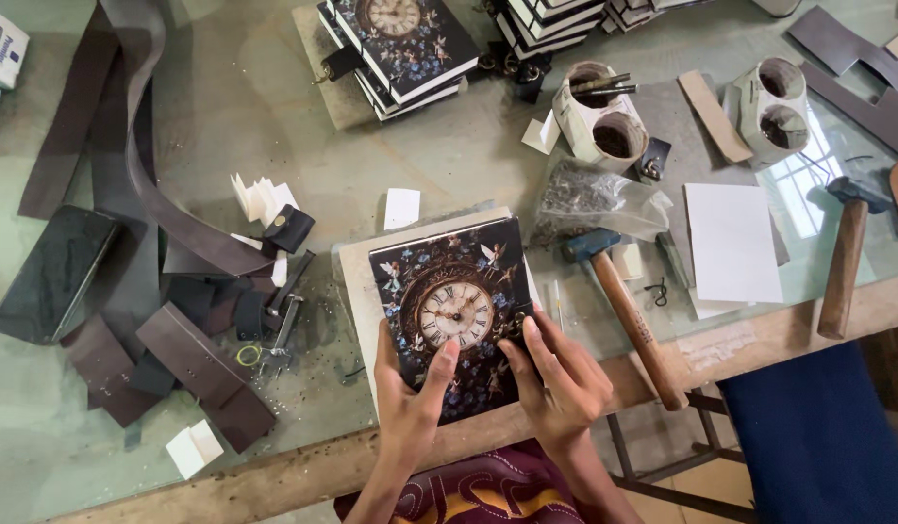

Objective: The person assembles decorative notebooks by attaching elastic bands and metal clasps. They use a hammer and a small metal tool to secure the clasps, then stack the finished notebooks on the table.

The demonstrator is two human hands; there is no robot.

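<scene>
A dark notebook [449, 281] with a clock face and flowers printed on its cover lies on a pale board [357, 277] at the near edge of the glass-topped table. My left hand [407, 403] grips its lower left side, thumb laid on the cover beside the clock. My right hand [558, 374] holds the lower right corner, fingers curled on the cover's edge. Both hands clasp the same book.
A wooden-handled hammer [629, 315] lies just right of the book, a second hammer [845, 257] farther right. Stacks of similar notebooks [400, 44] stand at the back. Dark leather strips [138, 175], white paper sheets [731, 238], a clear bag [595, 199] and tape rolls [604, 121] lie scattered around.
</scene>
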